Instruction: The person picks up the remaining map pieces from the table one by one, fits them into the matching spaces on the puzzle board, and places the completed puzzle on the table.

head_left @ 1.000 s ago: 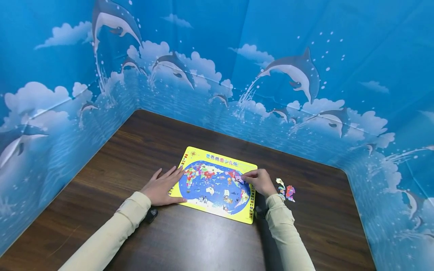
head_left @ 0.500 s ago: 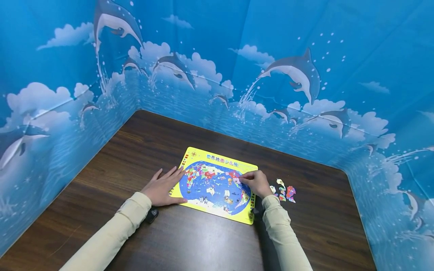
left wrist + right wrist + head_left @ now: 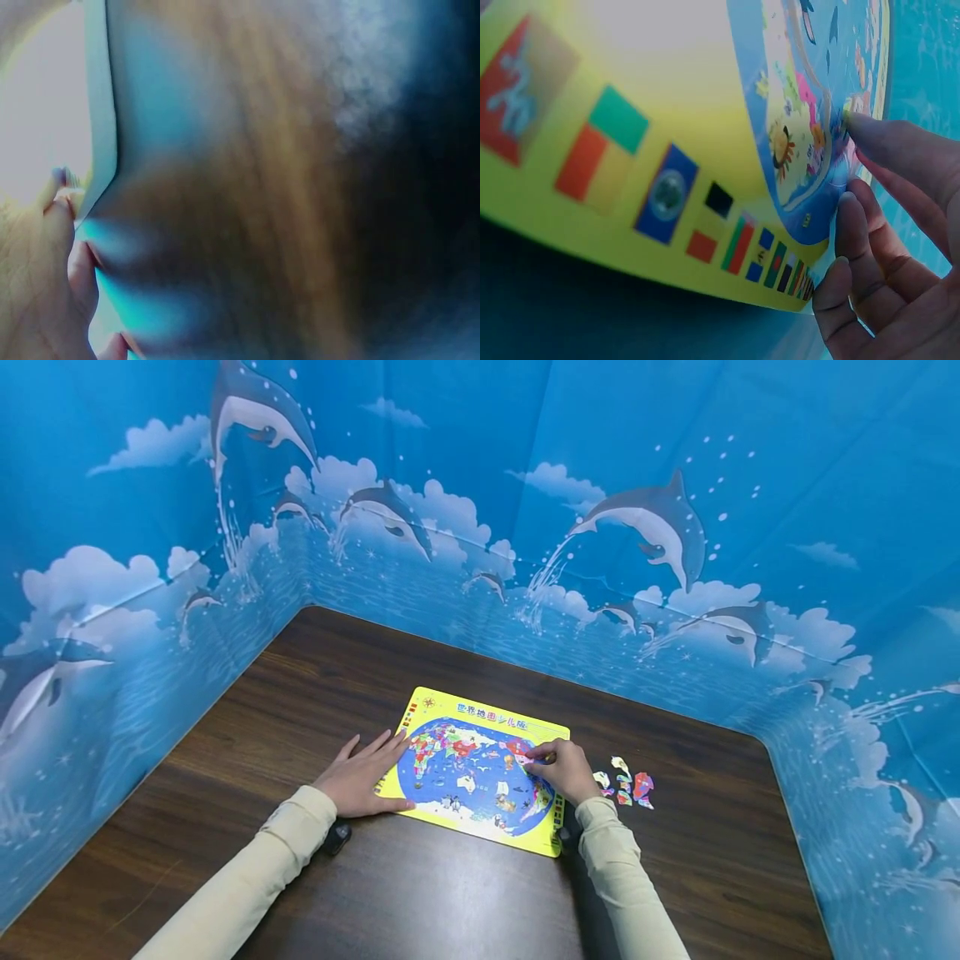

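Note:
A yellow-bordered world map puzzle board (image 3: 442, 702) lies on the table, with a blue oval map and flags along its sides. My left hand (image 3: 360, 783) rests flat on its left edge, fingers spread. In the left wrist view, that hand (image 3: 34, 281) shows beside the board's bright, washed-out surface. Over the map's upper right, my right hand (image 3: 564, 770) pinches a small pinkish puzzle piece (image 3: 527, 760) right at the map surface. The right wrist view has the thumb and fingers of this hand (image 3: 896, 247) bent at the board's face; they mostly hide the piece.
Several loose puzzle pieces (image 3: 642, 786) lie on the dark wooden table (image 3: 450, 902), just right of the board and close to the right wrist. A blue dolphin-printed cloth (image 3: 480, 527) stands around the table's back and sides.
My right hand has shifted slightly left over the map with the puzzle piece, its fingers now covering more of it. More loose pieces show beside the wrist. The left hand stays in place.

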`<action>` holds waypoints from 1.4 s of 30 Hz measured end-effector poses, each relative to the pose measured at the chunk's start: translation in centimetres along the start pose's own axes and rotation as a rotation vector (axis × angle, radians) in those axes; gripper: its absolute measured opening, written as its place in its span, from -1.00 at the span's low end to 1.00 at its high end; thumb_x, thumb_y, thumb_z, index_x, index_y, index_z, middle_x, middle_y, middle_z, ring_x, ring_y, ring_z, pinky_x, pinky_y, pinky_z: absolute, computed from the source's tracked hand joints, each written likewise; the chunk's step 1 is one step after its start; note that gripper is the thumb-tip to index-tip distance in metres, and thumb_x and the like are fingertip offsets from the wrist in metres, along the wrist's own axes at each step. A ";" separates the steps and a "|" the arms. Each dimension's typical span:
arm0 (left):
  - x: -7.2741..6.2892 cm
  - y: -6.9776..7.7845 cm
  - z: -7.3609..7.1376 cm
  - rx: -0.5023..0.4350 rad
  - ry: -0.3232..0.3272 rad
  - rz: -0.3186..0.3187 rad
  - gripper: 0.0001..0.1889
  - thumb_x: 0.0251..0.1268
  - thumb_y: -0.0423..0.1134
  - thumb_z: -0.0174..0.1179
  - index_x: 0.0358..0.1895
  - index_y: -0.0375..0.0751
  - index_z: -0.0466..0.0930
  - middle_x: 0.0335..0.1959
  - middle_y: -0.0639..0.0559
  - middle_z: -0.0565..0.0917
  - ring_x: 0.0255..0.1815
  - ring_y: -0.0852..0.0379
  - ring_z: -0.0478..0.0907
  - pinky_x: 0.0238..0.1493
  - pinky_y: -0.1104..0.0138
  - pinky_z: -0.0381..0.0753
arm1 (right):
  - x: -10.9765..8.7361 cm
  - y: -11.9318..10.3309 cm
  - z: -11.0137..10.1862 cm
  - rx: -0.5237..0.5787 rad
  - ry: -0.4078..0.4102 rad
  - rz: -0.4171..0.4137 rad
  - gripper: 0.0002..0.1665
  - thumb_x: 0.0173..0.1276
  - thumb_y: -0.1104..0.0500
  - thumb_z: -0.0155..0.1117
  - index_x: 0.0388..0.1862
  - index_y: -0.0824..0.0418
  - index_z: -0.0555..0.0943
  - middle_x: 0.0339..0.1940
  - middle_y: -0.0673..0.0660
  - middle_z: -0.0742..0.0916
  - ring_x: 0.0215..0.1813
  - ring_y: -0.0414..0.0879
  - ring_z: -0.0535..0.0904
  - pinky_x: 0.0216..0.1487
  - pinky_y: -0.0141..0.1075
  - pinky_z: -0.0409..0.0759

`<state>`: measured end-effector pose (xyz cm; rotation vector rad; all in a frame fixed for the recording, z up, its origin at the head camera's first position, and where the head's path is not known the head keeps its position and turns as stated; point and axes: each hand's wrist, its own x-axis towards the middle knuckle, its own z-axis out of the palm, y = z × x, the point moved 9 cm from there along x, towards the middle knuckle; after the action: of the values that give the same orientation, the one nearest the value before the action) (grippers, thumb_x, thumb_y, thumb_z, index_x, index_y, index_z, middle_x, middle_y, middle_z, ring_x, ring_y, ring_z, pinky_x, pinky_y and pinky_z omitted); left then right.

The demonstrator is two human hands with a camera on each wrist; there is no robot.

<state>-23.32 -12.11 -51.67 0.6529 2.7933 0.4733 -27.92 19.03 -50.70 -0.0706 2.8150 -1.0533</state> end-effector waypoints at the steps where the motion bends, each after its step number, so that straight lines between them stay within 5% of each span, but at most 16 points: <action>1: 0.0 0.0 0.0 -0.003 -0.001 -0.001 0.12 0.19 0.45 0.24 0.65 -0.22 0.12 0.66 -0.16 0.14 0.67 -0.21 0.02 0.54 -0.35 -0.13 | 0.0 0.0 0.0 -0.003 0.004 0.000 -0.81 0.28 0.23 0.56 -0.13 0.22 0.85 -0.14 0.11 0.76 -0.23 -0.08 0.61 -0.12 -0.17 0.67; 17: -0.1 -0.4 0.6 -0.002 -0.005 -0.002 0.11 0.20 0.45 0.24 0.66 -0.18 0.10 0.68 -0.12 0.11 0.69 -0.19 -0.03 0.55 -0.34 -0.16 | -0.3 -0.7 0.1 -0.034 0.038 -0.040 -0.80 0.30 0.22 0.55 -0.11 0.22 0.84 -0.11 0.12 0.74 -0.21 -0.08 0.60 -0.12 -0.18 0.67; 25: 0.2 -0.3 0.1 -0.003 0.027 0.014 0.13 0.19 0.47 0.22 0.65 -0.22 0.12 0.66 -0.16 0.14 0.68 -0.20 0.01 0.54 -0.35 -0.14 | -0.7 0.8 -3.8 0.013 0.208 -0.034 -0.72 0.40 0.27 0.43 0.06 0.29 0.76 -0.06 0.26 0.69 -0.12 0.11 0.63 -0.08 -0.02 0.68; 29: 0.1 -0.4 0.1 0.000 0.028 0.019 0.13 0.20 0.47 0.22 0.65 -0.22 0.12 0.67 -0.15 0.13 0.68 -0.21 0.00 0.54 -0.36 -0.14 | -2.0 4.1 -7.3 0.016 0.358 0.043 -0.70 0.37 0.32 0.41 0.06 0.36 0.73 -0.08 0.35 0.75 -0.05 0.22 0.70 0.03 0.10 0.66; 33: 0.2 -0.4 0.1 -0.001 0.027 0.027 0.12 0.20 0.46 0.23 0.65 -0.22 0.12 0.67 -0.15 0.13 0.68 -0.21 0.00 0.54 -0.35 -0.16 | -4.5 8.4 -10.4 -0.006 0.480 0.213 -0.64 0.32 0.33 0.39 0.08 0.44 0.69 -0.13 0.42 0.75 -0.07 0.31 0.67 -0.01 0.18 0.58; 37: 0.3 -0.5 0.2 -0.003 0.022 0.023 0.12 0.21 0.46 0.23 0.65 -0.21 0.11 0.67 -0.14 0.12 0.68 -0.20 -0.01 0.55 -0.34 -0.18 | -6.5 11.8 -11.5 -0.037 0.464 0.368 -0.53 0.32 0.24 0.39 0.11 0.52 0.63 -0.11 0.48 0.73 -0.03 0.40 0.63 0.00 0.23 0.55; 42: 0.5 -0.7 0.6 -0.007 0.032 0.024 0.13 0.19 0.48 0.23 0.65 -0.20 0.11 0.67 -0.15 0.13 0.68 -0.21 0.00 0.54 -0.36 -0.16 | -7.2 13.5 -11.3 -0.044 0.419 0.432 -0.48 0.34 0.16 0.40 0.09 0.57 0.62 -0.06 0.51 0.73 0.00 0.42 0.64 0.03 0.23 0.57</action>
<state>-23.82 -12.32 -52.49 0.6834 2.8157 0.5018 -22.31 37.24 -50.33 0.8048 2.9895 -0.9898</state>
